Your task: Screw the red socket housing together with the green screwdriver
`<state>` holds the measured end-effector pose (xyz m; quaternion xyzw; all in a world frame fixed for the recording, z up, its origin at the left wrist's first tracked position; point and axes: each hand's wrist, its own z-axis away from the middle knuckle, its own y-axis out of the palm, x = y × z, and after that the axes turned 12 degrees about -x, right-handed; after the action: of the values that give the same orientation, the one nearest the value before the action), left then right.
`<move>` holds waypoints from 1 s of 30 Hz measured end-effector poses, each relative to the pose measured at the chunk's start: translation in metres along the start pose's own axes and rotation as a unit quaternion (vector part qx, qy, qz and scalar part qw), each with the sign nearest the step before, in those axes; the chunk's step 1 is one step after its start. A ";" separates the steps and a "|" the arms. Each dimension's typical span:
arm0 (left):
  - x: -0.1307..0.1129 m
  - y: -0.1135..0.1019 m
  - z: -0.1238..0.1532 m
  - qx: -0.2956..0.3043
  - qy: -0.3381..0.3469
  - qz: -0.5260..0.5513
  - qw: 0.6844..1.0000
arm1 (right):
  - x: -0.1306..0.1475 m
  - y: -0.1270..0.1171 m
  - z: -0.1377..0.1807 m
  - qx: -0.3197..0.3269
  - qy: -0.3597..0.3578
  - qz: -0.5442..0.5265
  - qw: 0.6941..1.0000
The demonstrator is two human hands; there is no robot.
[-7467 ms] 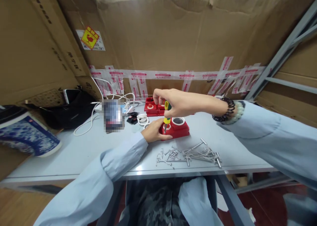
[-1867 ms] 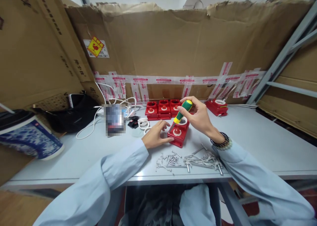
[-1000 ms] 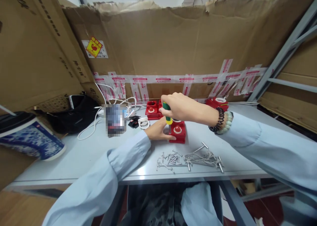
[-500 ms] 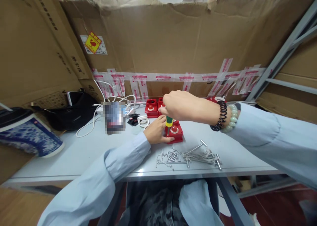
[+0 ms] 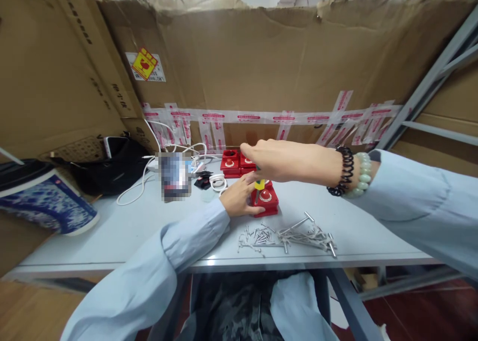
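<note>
A red box [image 5: 266, 202] with a round red button ringed in white sits near the middle of the grey table [image 5: 119, 231]. My left hand [image 5: 238, 197] grips its left side and holds it steady. My right hand [image 5: 274, 160] is closed around the top of a green and yellow screwdriver [image 5: 259, 185]. The tool stands upright with its tip down on the left part of the box. Most of the handle is hidden inside my fist.
A pile of long screws and bolts [image 5: 287, 234] lies near the front edge. More red boxes [image 5: 234, 163] stand behind. White rings [image 5: 217, 181], white cables [image 5: 145, 174], a black bag [image 5: 112, 169] and a blue patterned box [image 5: 45, 206] lie left. Cardboard walls surround the table.
My right hand swung the screwdriver from tilted over the box to upright and pressed it down on the box's left part. The box was turned. My left hand stayed on it.
</note>
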<state>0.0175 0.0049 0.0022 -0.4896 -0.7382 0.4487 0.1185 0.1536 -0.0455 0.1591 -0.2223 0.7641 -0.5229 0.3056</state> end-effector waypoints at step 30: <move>0.000 -0.003 0.000 0.031 0.007 -0.037 0.999 | -0.007 0.012 0.007 -0.037 -0.069 -0.071 0.994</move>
<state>0.0159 0.0044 0.0047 -0.4613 -0.7408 0.4629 0.1551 0.1633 -0.0415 0.1479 -0.3222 0.7423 -0.4981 0.3116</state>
